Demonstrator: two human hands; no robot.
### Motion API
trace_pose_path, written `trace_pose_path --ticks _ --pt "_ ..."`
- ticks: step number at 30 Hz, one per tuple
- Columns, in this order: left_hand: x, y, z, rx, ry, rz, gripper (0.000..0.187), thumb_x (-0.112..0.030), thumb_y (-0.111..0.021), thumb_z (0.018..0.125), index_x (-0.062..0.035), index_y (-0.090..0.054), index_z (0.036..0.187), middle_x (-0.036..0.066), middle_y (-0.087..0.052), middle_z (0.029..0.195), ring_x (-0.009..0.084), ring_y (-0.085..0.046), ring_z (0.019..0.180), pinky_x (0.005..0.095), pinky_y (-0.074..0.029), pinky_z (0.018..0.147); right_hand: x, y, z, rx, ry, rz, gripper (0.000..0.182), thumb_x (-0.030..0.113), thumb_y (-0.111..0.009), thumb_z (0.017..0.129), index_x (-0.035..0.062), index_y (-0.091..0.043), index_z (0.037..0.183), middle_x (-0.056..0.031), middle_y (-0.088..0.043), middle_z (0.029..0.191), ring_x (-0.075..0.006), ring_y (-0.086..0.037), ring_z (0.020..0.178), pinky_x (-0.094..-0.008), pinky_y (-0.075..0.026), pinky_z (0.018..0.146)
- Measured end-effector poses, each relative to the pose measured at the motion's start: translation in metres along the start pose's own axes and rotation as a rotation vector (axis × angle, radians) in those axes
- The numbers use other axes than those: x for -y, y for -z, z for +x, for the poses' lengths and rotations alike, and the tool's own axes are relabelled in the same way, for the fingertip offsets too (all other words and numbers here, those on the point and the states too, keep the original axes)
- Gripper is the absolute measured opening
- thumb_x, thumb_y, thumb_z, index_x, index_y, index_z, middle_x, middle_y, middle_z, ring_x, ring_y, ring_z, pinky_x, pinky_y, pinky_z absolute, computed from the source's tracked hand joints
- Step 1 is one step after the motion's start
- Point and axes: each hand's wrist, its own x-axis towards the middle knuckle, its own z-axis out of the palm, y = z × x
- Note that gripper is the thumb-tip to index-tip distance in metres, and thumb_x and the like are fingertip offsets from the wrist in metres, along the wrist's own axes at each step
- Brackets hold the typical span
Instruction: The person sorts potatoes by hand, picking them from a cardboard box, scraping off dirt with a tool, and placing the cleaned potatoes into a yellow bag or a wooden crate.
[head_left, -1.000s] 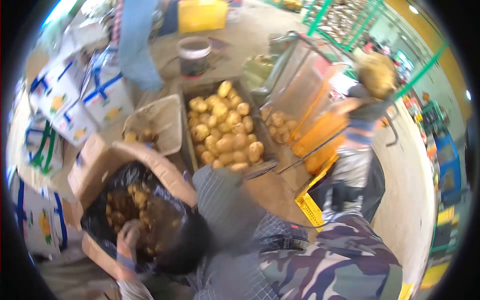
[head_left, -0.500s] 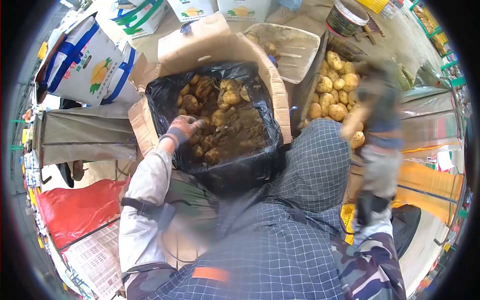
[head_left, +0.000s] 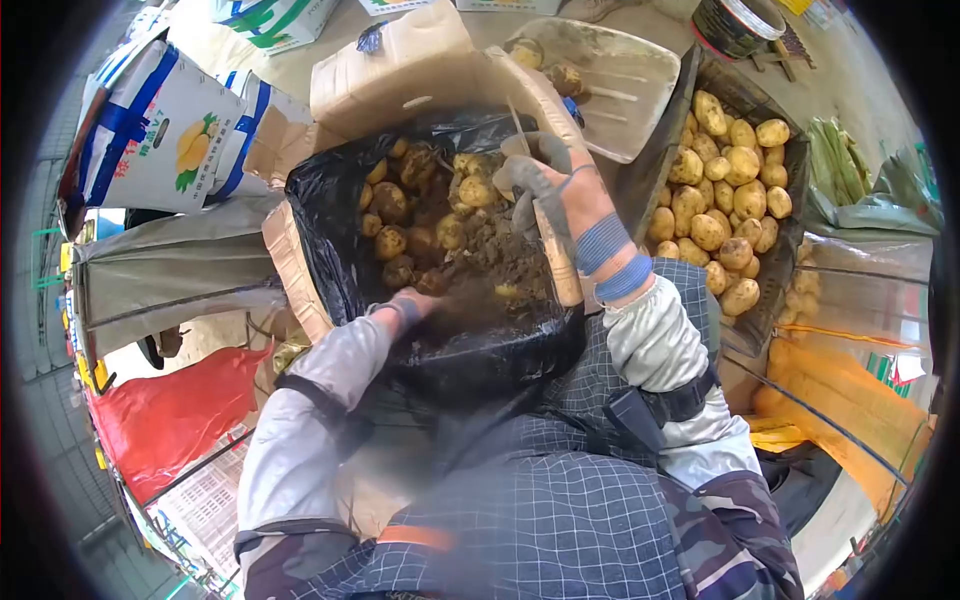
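A cardboard box [head_left: 395,58] lined with a black plastic bag [head_left: 330,215] stands in front of me, holding dark loose soil [head_left: 490,265] and several soil-covered potatoes [head_left: 390,242]. My left hand [head_left: 415,303] reaches into the near left part of the box, at the soil; its fingers are blurred and partly hidden. My right hand [head_left: 553,190], in a grey glove with a blue-striped cuff, is over the box's right side, its fingers curled. What they hold, if anything, is hidden. To the right, a dark crate [head_left: 690,85] contains several cleaner, pale yellow potatoes [head_left: 742,165].
A dirty white scoop-like tray [head_left: 640,75] with a few potatoes lies behind the box. A black bucket [head_left: 738,25] stands at the back right. Printed cartons [head_left: 175,130] are at the left, near a red sheet [head_left: 180,415]. Orange netting [head_left: 850,400] hangs at the right.
My right hand has moved left from the crate to the box. My left hand has shifted down and right, nearer the soil. The view has turned slightly, showing more of the crate.
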Motion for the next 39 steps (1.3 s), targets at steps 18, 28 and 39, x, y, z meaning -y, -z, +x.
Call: trace_pose_path --ticks 18,28,39 --pt "-0.070 0.021 0.046 -0.783 0.166 -0.326 0.098 -0.044 -0.087 0.069 -0.0017 -0.043 0.147 0.021 -0.063 0.131 0.0335 -0.061 0.124 0.0382 -0.048 0.105 0.025 -0.008 -0.020 0.146 -0.032 0.126 0.030 0.021 -0.069 0.095 0.0041 -0.066 0.119 -0.0119 -0.072 0.097 -0.0185 -0.069 0.079 -0.0341 -0.056 0.069" --pt "-0.095 0.069 -0.087 -0.552 -0.503 -0.986 0.062 -0.017 -0.081 0.085 -0.0020 -0.050 0.136 0.013 -0.062 0.129 0.0207 -0.061 0.115 0.0364 -0.050 0.101 -0.019 -0.021 -0.012 0.025 0.182 -0.395 0.049 0.038 -0.069 0.093 0.0041 -0.064 0.128 -0.0250 -0.066 0.123 -0.0403 -0.061 0.118 -0.0427 -0.049 0.100" --pt "-0.126 0.081 -0.171 -1.300 -0.676 -0.545 0.032 -0.016 -0.048 0.102 0.0033 -0.060 0.124 0.016 -0.071 0.105 0.0240 -0.067 0.094 0.0344 -0.051 0.086 0.023 -0.044 -0.050 0.453 -0.110 0.187 0.053 0.028 -0.077 0.090 0.0103 -0.058 0.136 -0.0020 -0.064 0.081 -0.0076 -0.052 0.051 -0.0247 -0.044 0.047"
